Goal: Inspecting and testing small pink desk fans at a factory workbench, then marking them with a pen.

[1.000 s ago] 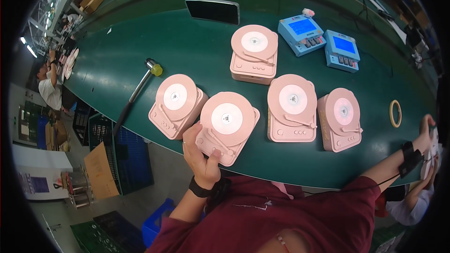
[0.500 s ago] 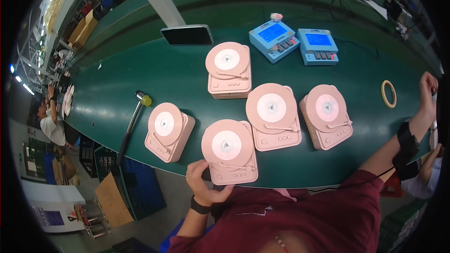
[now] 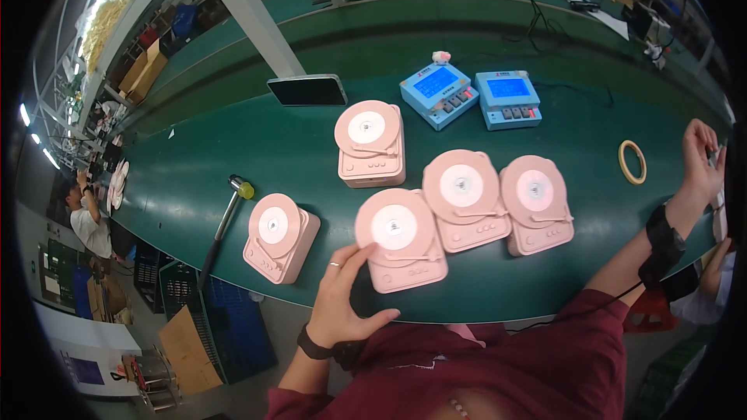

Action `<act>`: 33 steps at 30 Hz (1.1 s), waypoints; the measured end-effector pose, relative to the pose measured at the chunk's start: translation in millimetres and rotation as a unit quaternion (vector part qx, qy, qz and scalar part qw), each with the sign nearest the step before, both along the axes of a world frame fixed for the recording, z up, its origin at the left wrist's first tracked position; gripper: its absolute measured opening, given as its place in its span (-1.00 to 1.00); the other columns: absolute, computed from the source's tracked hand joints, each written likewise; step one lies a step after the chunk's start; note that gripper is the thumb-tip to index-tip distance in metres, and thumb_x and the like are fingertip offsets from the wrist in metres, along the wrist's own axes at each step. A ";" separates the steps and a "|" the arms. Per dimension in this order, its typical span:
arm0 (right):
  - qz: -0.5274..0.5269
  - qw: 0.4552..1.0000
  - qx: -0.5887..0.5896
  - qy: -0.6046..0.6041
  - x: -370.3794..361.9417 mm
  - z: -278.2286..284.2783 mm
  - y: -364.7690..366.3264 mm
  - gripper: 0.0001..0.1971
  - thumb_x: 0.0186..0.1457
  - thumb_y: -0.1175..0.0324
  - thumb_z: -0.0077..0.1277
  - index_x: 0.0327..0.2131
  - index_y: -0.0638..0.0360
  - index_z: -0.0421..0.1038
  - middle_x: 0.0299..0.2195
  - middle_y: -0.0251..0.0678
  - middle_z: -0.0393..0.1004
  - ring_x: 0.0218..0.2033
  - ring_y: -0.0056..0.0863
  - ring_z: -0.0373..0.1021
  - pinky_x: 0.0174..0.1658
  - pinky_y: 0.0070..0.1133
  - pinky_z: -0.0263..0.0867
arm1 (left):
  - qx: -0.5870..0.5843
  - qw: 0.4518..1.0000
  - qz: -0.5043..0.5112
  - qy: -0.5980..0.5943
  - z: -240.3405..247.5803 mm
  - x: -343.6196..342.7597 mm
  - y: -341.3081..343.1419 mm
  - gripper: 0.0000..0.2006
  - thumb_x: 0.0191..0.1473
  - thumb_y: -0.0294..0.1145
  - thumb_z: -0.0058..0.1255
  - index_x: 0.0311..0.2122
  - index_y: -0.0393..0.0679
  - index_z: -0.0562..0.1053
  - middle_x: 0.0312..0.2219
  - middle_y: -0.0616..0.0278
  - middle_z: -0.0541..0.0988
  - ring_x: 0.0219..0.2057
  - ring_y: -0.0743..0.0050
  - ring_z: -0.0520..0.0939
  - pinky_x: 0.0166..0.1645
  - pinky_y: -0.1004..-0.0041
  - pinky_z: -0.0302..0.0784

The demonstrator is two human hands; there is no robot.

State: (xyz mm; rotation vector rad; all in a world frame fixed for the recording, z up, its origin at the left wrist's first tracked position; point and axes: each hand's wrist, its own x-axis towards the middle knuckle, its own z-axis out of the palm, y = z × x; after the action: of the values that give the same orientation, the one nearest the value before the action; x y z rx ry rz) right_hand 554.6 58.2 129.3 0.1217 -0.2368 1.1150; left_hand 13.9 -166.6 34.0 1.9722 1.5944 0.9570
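My left hand (image 3: 342,303) lies at the left side of the nearest pink toy record player (image 3: 408,276). Its fingertips touch that edge, while the thumb stretches away along the table's front edge. Against this player sits a second pink record player (image 3: 475,234), and a third pink record player (image 3: 541,240) stands close to its right. My right hand (image 3: 703,167) is raised at the far right, fingers curled; what they hold is too small to make out. Another record player (image 3: 370,166) stands behind, and one more record player (image 3: 294,253) is tilted at the left.
A rubber-headed mallet (image 3: 226,222) lies at the left. Farther back are a phone-like black screen (image 3: 307,91) and two blue boxes with lit displays (image 3: 443,93). A cream ring (image 3: 633,162) lies at the right. Co-workers sit at both sides; crates (image 3: 233,327) stand below.
The nearest record player has slid right, up against its neighbour, and the right-hand players now sit closer together. My left thumb has come off its front edge. The view has shifted slightly.
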 end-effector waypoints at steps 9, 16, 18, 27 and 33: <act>-0.012 0.999 0.043 0.026 -0.8 -3.5 -6.4 -0.81 -0.02 0.41 -0.16 -0.54 0.15 0.03 -0.62 -0.37 0.05 -0.54 -0.52 0.02 -0.38 -0.53 -0.03 | 0.009 0.946 0.134 -0.295 -8.6 -35.7 113.9 -0.35 -0.04 -0.31 0.19 0.13 -0.25 0.19 0.05 0.06 0.33 0.10 0.21 0.35 0.18 0.27 0.23; -0.028 0.999 0.035 0.023 6.3 -5.3 -14.1 -0.81 -0.01 0.41 -0.16 -0.54 0.15 0.02 -0.62 -0.36 0.03 -0.53 -0.51 0.01 -0.38 -0.51 -0.04 | -0.053 0.897 0.179 -0.400 -45.9 -39.5 172.8 -0.10 -0.18 -0.46 0.28 0.22 -0.28 -0.04 0.09 -0.10 0.25 0.13 0.17 0.31 0.17 0.32 0.26; -0.042 0.999 0.031 0.012 16.8 -3.3 -9.7 -0.81 0.01 0.36 -0.20 -0.55 0.14 0.02 -0.62 -0.36 0.02 -0.54 -0.51 0.01 -0.38 -0.52 -0.04 | -0.036 0.898 0.168 -0.404 -52.5 -43.4 173.6 -0.05 -0.22 -0.50 0.30 0.23 -0.30 -0.07 0.10 -0.10 0.23 0.13 0.17 0.31 0.18 0.32 0.26; -0.064 0.996 -0.027 -0.059 -36.4 9.6 -1.6 -0.53 0.16 -0.09 -0.18 -0.63 0.06 0.21 -0.70 -0.48 0.27 -0.64 -0.48 0.22 -0.49 -0.53 0.15 | -0.015 0.927 0.153 -0.342 -49.8 -30.4 170.5 -0.04 -0.23 -0.50 0.31 0.23 -0.30 -0.08 0.11 -0.10 0.21 0.15 0.15 0.29 0.22 0.32 0.22; -0.029 0.999 -0.020 -0.032 1.1 -1.0 15.4 -0.78 0.04 0.23 -0.30 -0.55 0.12 0.03 -0.62 -0.38 0.01 -0.56 -0.52 0.00 -0.40 -0.53 -0.04 | -0.009 0.921 0.133 -0.365 -50.6 -33.0 165.8 -0.09 -0.18 -0.57 0.24 0.23 -0.29 -0.08 0.13 -0.07 0.19 0.17 0.17 0.26 0.24 0.32 0.19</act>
State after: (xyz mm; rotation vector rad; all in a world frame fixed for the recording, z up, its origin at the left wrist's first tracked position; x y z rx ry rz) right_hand 555.7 73.6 128.3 0.0428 -0.2742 1.0656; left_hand -19.1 -0.8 -16.6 1.1569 1.4098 1.5421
